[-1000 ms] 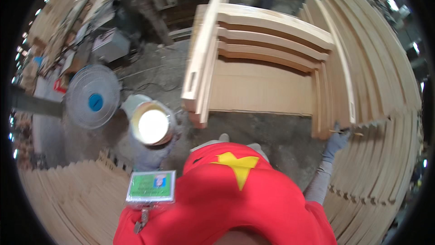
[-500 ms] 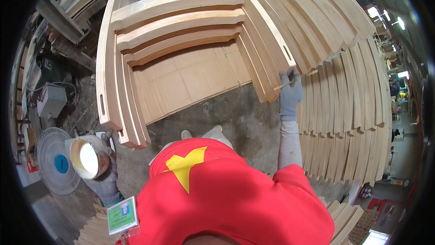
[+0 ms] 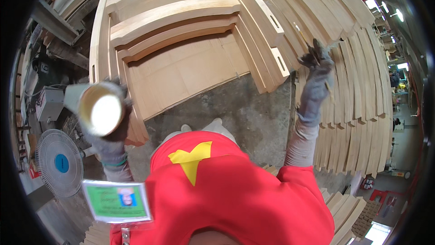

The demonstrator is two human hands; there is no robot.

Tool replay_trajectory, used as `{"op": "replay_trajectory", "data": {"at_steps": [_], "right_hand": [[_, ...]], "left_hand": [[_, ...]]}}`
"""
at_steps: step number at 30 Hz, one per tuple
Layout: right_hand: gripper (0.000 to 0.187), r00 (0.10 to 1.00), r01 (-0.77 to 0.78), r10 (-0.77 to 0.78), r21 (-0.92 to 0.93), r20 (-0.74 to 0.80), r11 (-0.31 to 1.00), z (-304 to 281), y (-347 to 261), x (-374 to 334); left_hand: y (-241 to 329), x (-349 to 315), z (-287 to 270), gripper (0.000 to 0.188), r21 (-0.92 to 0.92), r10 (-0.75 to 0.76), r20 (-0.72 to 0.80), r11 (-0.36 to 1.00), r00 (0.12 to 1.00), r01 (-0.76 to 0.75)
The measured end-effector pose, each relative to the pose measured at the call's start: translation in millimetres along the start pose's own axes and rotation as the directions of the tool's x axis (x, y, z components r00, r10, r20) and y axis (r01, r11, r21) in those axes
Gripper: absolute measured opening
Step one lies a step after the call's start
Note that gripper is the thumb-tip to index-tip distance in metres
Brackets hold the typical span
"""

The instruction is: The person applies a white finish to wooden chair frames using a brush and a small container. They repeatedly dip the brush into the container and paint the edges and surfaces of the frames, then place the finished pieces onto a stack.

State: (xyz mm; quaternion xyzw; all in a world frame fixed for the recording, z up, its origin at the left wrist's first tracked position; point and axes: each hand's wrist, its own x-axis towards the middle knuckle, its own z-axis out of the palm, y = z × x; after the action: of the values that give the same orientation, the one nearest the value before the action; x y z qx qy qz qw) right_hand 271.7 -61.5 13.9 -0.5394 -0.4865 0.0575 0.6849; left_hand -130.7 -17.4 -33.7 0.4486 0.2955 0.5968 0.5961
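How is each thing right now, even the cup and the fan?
Cup: open, white inside, held in the left hand
Thin stick: held in the right hand
Wooden frames: stacked
Cardboard: lying flat, creased
Fan: can't tell whether it's spinning
Badge: printed side showing
Wooden pieces: piled in rows

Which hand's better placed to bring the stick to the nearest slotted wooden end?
Probably right: the right hand holds the thin stick near the slotted wooden end; the left hand is busy with the white-filled cup.
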Motion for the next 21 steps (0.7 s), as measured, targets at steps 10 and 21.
{"op": "replay_trajectory", "data": {"at_steps": [10,21], "right_hand": [[0.025,0.884,-0.238,0.046,0.362,0.466,0.901,50.5,-108.7,-52.8],[0.011,0.817,-0.235,-0.023,0.368,0.577,0.9,66.8,-121.0,-58.7]], "left_hand": [[-10.1,29.1,86.7,0.053,-0.459,-0.403,0.214,0.762,0.89,0.456],[5.9,17.1,91.9,0.048,-0.513,-0.287,0.192,0.786,0.938,0.346]]}}
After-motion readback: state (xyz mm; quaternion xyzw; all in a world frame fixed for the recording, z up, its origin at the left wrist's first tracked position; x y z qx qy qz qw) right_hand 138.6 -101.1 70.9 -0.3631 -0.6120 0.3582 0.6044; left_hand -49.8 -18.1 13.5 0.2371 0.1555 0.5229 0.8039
